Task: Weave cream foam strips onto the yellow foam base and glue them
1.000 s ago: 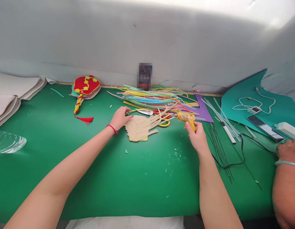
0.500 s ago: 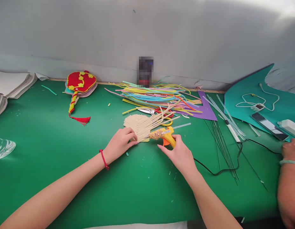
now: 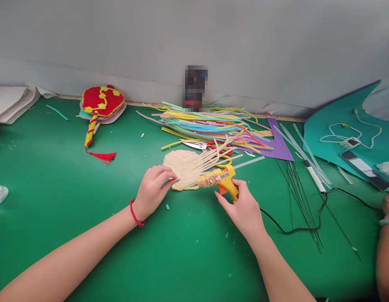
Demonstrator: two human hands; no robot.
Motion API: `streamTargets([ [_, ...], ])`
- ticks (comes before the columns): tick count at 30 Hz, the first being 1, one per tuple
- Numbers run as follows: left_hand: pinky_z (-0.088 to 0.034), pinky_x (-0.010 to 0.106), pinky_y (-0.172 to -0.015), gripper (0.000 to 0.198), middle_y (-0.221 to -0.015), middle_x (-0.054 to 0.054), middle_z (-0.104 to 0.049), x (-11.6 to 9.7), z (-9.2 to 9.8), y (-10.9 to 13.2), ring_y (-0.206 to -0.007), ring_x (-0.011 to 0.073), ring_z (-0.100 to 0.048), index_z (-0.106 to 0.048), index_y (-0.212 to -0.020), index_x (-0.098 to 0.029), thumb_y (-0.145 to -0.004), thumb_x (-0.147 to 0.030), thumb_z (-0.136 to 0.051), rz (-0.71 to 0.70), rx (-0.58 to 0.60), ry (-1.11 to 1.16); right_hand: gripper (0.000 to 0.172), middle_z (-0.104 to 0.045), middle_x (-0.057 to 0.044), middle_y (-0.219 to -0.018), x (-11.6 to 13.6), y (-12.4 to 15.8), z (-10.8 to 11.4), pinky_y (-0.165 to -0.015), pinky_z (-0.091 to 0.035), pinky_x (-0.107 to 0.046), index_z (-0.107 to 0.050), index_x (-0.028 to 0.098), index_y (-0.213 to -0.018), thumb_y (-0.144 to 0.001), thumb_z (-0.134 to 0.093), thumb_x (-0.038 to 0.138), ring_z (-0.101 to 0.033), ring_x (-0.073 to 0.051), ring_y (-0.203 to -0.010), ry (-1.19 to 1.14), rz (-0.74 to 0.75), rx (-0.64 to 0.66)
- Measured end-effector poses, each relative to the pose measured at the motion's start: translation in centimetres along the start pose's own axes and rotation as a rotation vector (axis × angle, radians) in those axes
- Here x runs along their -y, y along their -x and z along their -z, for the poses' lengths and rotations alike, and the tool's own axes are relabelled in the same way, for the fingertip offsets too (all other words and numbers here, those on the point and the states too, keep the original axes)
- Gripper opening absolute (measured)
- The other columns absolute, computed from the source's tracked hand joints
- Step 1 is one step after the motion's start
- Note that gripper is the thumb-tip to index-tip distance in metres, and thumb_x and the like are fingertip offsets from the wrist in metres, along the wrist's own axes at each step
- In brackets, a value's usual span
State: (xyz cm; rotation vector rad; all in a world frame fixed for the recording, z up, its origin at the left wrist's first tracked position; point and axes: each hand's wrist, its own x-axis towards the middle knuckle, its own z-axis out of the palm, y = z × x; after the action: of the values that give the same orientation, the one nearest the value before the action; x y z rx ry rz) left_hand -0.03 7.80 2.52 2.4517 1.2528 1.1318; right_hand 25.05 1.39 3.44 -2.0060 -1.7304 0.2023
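A cream fan-shaped piece made of pipe cleaners (image 3: 183, 163) lies on the green table, its loose stems spreading to the upper right. My left hand (image 3: 155, 184) is at its lower left edge, thumb and fingertips pinched together on it; the exact strand is hard to make out. In my right hand (image 3: 245, 205) is a yellow glue gun (image 3: 224, 178) with an orange trigger. The gun's nozzle points left, close to the piece's lower right edge. A clear glue stick (image 3: 249, 162) sticks out of its back.
Behind lie colourful pipe cleaners (image 3: 197, 123), scissors (image 3: 194, 145) and a purple sheet (image 3: 282, 144). A red-and-yellow fan (image 3: 103, 101) is at the left. Green wires (image 3: 303, 201), a black cord (image 3: 291, 231) and a phone (image 3: 366, 170) are at the right, near another person's arm (image 3: 386, 251).
My left hand has drawn back slightly to the left, its fingers now pinched closer. The glue gun has shifted a little right and down with my right hand. The view has moved slightly.
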Motion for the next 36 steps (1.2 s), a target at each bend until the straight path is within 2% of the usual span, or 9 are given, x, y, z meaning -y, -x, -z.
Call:
streamTargets([
  [2,-0.041,0.031,-0.076,0.008,-0.093,0.003,-0.062,0.3,-0.1,0.0,-0.086,0.0166,-0.056,-0.056,-0.088,-0.021,-0.093,-0.024,-0.051,0.035,0.014,-0.033,0.037,-0.067,-0.005,-0.09,0.2,0.3,-0.4,-0.055,-0.047,-0.028,-0.047,0.021,-0.106,-0.084,-0.052,0.05,-0.065,-0.021,-0.074,0.035,0.085,-0.066],
  [7,-0.04,0.032,-0.077,0.008,-0.098,0.003,-0.061,0.9,-0.5,0.1,-0.091,0.0171,-0.056,-0.055,-0.087,-0.02,-0.093,-0.022,-0.05,0.099,0.195,-0.034,0.025,-0.064,-0.007,-0.091,0.8,0.7,-1.5,-0.058,-0.049,-0.028,-0.047,0.018,-0.107,-0.091,-0.044,0.037,-0.065,-0.02,-0.078,0.137,0.296,-0.168],
  [14,-0.039,0.032,-0.079,0.007,-0.097,0.002,-0.061,0.7,-0.5,0.0,-0.092,0.0178,-0.056,-0.055,-0.086,-0.021,-0.092,-0.023,-0.051,0.149,0.322,0.028,0.023,-0.064,-0.007,-0.091,0.6,0.6,-1.7,-0.057,-0.049,-0.028,-0.045,0.017,-0.108,-0.093,-0.044,0.034,-0.065,-0.02,-0.077,0.213,0.318,-0.186],
  [27,-0.039,0.033,-0.08,0.006,-0.096,0.001,-0.061,0.6,-0.4,0.0,-0.092,0.0183,-0.056,-0.053,-0.085,-0.021,-0.09,-0.022,-0.053,0.164,0.331,0.057,0.021,-0.064,-0.007,-0.089,0.7,0.6,-1.6,-0.055,-0.048,-0.028,-0.045,0.018,-0.107,-0.094,-0.041,0.033,-0.065,-0.02,-0.075,0.201,0.333,-0.176],
  [36,-0.041,0.034,-0.08,0.008,-0.095,0.002,-0.061,0.7,-0.4,0.0,-0.091,0.0189,-0.056,-0.055,-0.085,-0.021,-0.091,-0.024,-0.051,0.155,0.327,0.063,0.021,-0.063,-0.007,-0.09,0.6,0.8,-1.5,-0.059,-0.05,-0.029,-0.046,0.018,-0.108,-0.093,-0.041,0.031,-0.065,-0.021,-0.079,0.163,0.306,-0.115],
])
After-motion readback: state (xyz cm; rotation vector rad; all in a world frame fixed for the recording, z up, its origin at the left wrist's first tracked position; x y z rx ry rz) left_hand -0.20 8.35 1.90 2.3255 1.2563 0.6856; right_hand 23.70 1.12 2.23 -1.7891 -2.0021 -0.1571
